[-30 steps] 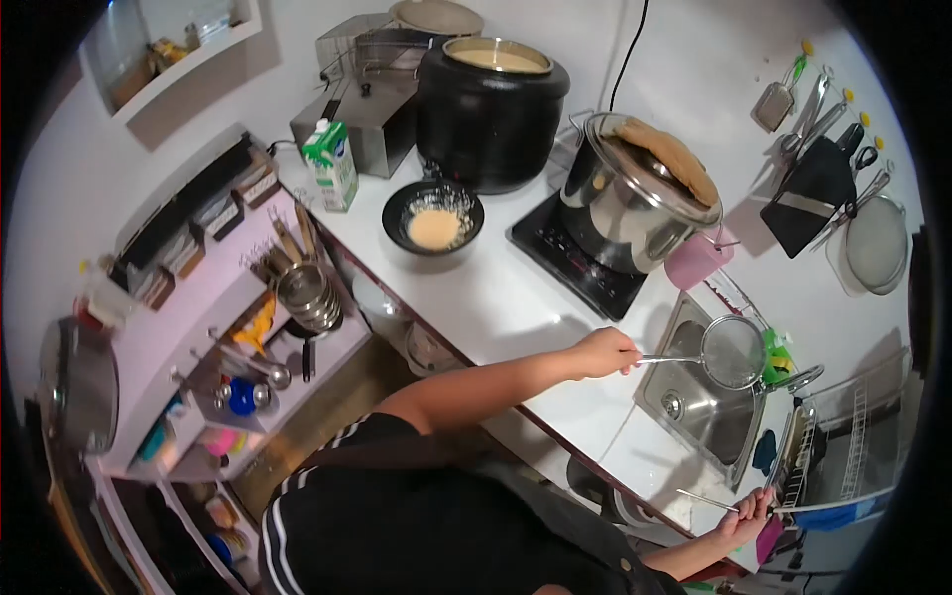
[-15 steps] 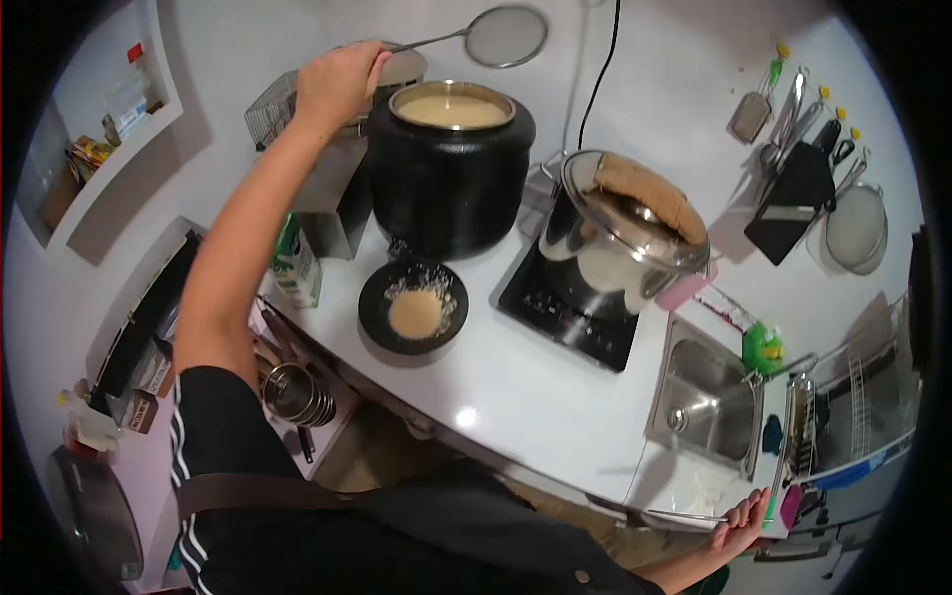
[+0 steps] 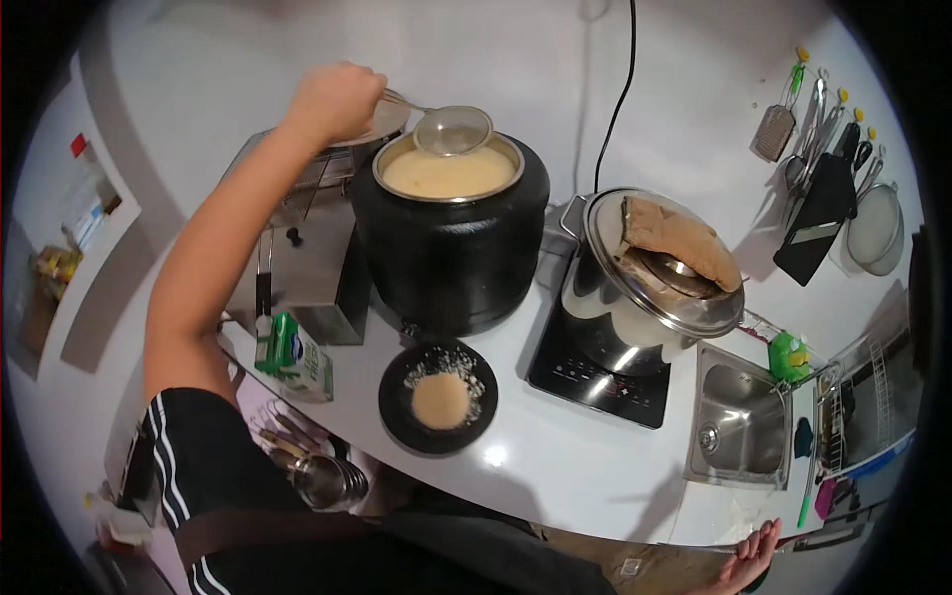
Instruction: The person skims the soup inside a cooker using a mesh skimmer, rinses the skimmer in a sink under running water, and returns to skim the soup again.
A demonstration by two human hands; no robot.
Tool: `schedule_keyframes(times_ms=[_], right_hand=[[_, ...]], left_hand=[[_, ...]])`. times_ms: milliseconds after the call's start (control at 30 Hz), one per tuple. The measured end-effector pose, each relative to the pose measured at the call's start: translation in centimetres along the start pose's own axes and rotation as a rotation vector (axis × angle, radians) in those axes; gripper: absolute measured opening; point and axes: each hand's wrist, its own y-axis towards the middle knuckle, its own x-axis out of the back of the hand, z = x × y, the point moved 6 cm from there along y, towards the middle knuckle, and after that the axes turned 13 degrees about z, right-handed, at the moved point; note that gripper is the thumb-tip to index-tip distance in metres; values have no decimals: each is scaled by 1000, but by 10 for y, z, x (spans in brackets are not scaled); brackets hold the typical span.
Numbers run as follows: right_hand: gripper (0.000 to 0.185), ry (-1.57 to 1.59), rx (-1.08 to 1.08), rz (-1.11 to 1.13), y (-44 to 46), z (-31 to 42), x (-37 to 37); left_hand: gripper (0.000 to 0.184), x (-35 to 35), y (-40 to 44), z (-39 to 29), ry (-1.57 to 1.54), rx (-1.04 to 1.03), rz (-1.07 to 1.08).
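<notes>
My left hand (image 3: 342,101) is closed on the handle of a round mesh strainer (image 3: 453,131). The strainer is at the back of the open rim of a black pot (image 3: 451,263), over the pale yellowish liquid (image 3: 446,173); whether it touches the liquid I cannot tell. At the lower right, by the counter's front edge, is my right hand (image 3: 751,562), its fingers partly bent and apart, with nothing visible in them. A black bowl (image 3: 397,412) on the counter holds a light brown liquid and white bits around it.
A lidded steel pot (image 3: 620,322) with a brown cloth on top stands on a black cooktop (image 3: 595,389). A green and white carton (image 3: 295,362) is left of the bowl. The sink (image 3: 742,421) is at the right. Utensils (image 3: 818,198) hang on the wall.
My left hand has carried the strainer from the sink side to the black pot, lately lowering it towards the opening. The thin metal utensil in my right hand no longer shows.
</notes>
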Motion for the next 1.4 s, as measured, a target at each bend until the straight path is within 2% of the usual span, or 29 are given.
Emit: schedule_keyframes(times_ms=[67,133,200,267,400,467,600,667,767,833,933,1100,1200,1400], right_hand=[[35,28,85,-49,-29,-1,-50],[35,-70,140,-265,-60,-5,-66],[43,-121,87,-240,-77,-20,-82],[27,132,68,-146,-77,-46,-55],[27,108,78,-119,-86,-56,-79],[28,105,88,-113,-86,-51,-84],[28,107,98,-94,-83,-38,-69],[28,84,124,-113,-83,-31,-58],[28,80,170,-138,-87,-28,-47],[28,11,186,-250,-93,-29,-44],[28,27,174,-302,-96,-38,-51],[29,30,137,-298,-88,-43,-66],[29,12,143,-319,-87,-43,-71],[29,2,119,-341,-82,-49,-62]], left_hand=[[10,-4,4,18,-9,20,76],[10,-9,3,30,-16,-30,45],[12,-14,0,37,-29,-76,16],[13,-19,0,47,-100,-48,1],[13,-34,6,57,-164,-46,-16],[19,-57,16,60,-226,24,178],[20,-87,23,63,-387,98,296],[20,-102,22,60,-519,145,455],[19,-115,21,53,-638,133,513],[19,-122,22,52,-685,132,511],[21,-140,21,52,-793,152,523],[24,-176,18,56,-928,181,456],[24,-186,20,57,-887,130,459],[27,-195,11,62,-1030,193,525]])
